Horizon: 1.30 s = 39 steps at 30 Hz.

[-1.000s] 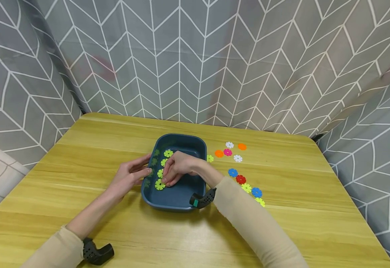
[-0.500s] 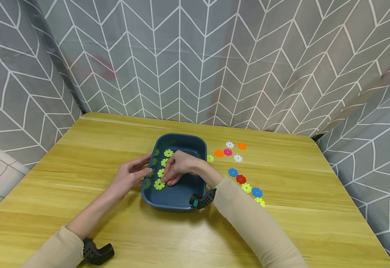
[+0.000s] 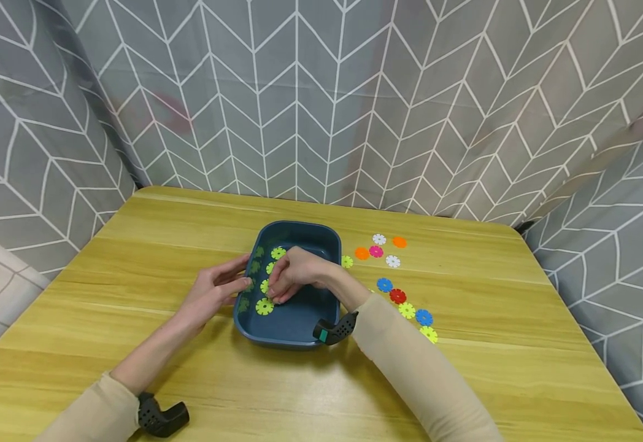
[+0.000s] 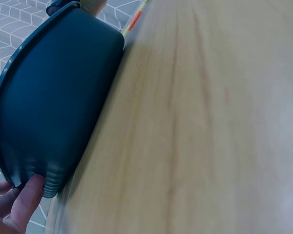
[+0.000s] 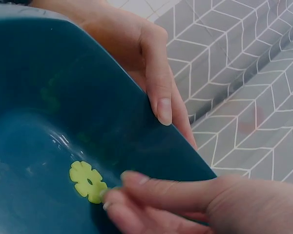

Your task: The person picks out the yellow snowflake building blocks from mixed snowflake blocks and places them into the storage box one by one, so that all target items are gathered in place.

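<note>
Head view: left grip point(image 3: 216, 287) clasps the tub point(image 3: 299, 230), presumably steadying it; right grip point(image 3: 295, 273) reaches green discs point(image 3: 264, 306), pinch unclear.

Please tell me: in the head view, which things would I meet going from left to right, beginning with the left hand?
Left hand, lowest yellow disc in the tub, right hand, yellow disc just beside the tub, left orange disc, pink disc, lower white disc, lower blue disc.
</note>
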Each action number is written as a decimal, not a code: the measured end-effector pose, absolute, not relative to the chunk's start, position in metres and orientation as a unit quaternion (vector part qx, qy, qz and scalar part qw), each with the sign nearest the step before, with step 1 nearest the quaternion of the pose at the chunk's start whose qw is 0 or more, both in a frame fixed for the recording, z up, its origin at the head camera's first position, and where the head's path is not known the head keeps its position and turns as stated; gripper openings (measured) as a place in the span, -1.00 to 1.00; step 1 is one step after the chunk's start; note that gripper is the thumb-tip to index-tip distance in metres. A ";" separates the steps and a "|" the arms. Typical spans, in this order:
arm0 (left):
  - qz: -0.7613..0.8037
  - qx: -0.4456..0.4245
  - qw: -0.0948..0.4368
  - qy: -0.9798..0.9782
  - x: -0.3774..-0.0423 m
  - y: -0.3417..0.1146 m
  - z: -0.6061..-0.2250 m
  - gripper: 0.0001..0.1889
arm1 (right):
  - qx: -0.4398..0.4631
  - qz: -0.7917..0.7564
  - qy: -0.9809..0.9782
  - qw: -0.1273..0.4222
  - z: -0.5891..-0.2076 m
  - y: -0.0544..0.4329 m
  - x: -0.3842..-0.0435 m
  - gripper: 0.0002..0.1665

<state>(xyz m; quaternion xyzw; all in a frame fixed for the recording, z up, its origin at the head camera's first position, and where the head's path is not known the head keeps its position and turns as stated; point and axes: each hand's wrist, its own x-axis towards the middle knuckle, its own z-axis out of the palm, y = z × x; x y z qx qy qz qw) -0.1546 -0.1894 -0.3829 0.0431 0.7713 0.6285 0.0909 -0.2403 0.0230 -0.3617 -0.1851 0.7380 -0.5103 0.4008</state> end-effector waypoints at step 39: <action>0.642 0.035 0.090 0.761 -0.155 -0.189 -0.384 -0.35 | -0.147 -0.566 0.781 0.220 -0.339 0.182 -0.218 -0.64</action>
